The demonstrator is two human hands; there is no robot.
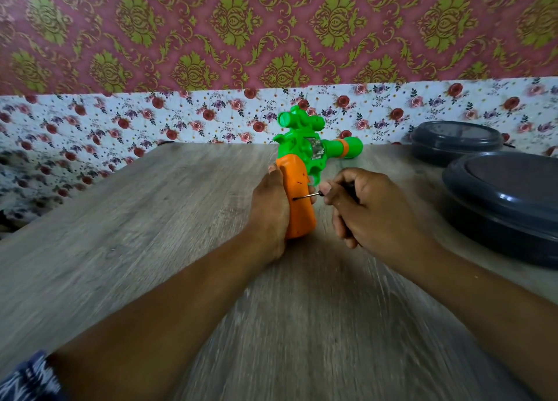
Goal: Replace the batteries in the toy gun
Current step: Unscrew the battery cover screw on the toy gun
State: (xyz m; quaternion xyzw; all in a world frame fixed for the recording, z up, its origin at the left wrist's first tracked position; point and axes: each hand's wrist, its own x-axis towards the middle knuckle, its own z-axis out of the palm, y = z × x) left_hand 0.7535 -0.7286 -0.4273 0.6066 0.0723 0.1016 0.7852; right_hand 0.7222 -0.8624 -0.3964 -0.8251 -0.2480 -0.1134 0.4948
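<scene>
A grey, wood-grain laminate table top (120,219) fills the lower part of the view and runs back to the wall. Behind it, from nine o'clock through twelve to three o'clock, a band of white wallpaper with small red and purple roses (120,119) rises from the table's far edge. Above that band hangs dusky-pink wallpaper with olive-gold damask medallions and leafy scrolls (271,23), reaching the top of the frame. The seam between the two papers runs slightly crooked across the wall. Soft, even light falls on the whole scene; the table surface shows only faint sheen and no hard shadows.
</scene>
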